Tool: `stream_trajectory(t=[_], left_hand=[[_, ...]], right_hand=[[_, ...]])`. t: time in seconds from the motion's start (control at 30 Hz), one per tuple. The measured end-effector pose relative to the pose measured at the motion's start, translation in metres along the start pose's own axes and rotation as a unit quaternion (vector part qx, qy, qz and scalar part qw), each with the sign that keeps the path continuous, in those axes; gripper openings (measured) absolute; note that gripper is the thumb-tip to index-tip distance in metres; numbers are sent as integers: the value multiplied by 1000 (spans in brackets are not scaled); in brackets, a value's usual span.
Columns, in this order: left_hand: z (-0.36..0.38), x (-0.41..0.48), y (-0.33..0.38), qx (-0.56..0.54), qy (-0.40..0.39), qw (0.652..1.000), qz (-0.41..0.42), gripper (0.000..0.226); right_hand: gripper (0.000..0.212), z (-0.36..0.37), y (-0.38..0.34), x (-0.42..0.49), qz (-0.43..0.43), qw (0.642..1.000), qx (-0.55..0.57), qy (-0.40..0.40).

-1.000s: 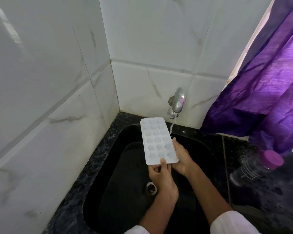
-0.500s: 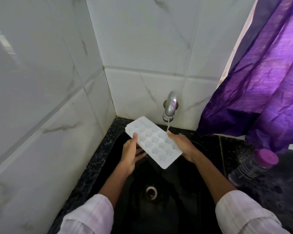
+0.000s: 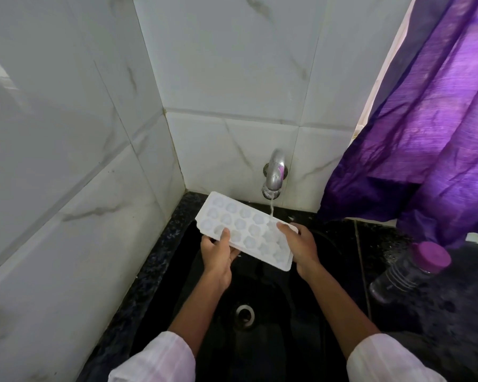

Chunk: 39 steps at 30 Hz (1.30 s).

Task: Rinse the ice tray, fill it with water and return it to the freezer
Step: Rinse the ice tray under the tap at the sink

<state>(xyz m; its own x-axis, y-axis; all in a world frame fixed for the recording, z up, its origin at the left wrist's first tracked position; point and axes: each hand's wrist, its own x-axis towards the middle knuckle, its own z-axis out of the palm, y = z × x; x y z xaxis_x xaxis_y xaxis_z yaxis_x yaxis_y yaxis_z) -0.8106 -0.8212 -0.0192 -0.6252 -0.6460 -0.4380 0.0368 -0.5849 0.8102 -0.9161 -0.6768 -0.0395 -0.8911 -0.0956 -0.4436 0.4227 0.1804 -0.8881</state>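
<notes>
I see the black sink (image 3: 155,274) in a white-tiled corner, tap (image 3: 274,176) running. Below the tap, my left hand (image 3: 217,252) and right hand (image 3: 301,246) clamp the white ice tray (image 3: 243,232); a purple curtain (image 3: 425,119) hangs right of the tap.

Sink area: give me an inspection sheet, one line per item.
Surface: black sink with a drain, set in a dark speckled counter.
Job's things: white ice tray tilted over the sink; tap running onto its right end.
Clutter: bottle with a purple cap on the counter.
Hands: left hand and right hand each grip a tray edge.
Cables: nothing seen.
Surroundings: white marble-look tiles; purple curtain at right.
</notes>
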Motion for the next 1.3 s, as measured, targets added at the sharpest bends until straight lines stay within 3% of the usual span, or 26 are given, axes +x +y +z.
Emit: stream_trajectory(t=[0.33, 0.6, 0.73, 0.97, 1.1, 1.3], left_hand=[[-21, -15, -9, 17, -30, 999, 14, 49], [-34, -20, -9, 22, -31, 999, 13, 49], [-38, -22, -10, 20, -38, 999, 4, 48], [-51, -18, 11, 8, -13, 1000, 5, 27], [-66, -11, 23, 70, 0, 997, 23, 16], [-75, -14, 24, 124, -31, 991, 38, 23]], right_hand=[[43, 18, 1, -1, 18, 998, -58, 25], [17, 23, -5, -3, 91, 995, -40, -27], [14, 24, -5, -6, 69, 996, -54, 7], [48, 19, -4, -5, 43, 996, -74, 16], [65, 15, -5, -7, 42, 995, -87, -5], [60, 16, -1, -10, 31, 992, -119, 30]])
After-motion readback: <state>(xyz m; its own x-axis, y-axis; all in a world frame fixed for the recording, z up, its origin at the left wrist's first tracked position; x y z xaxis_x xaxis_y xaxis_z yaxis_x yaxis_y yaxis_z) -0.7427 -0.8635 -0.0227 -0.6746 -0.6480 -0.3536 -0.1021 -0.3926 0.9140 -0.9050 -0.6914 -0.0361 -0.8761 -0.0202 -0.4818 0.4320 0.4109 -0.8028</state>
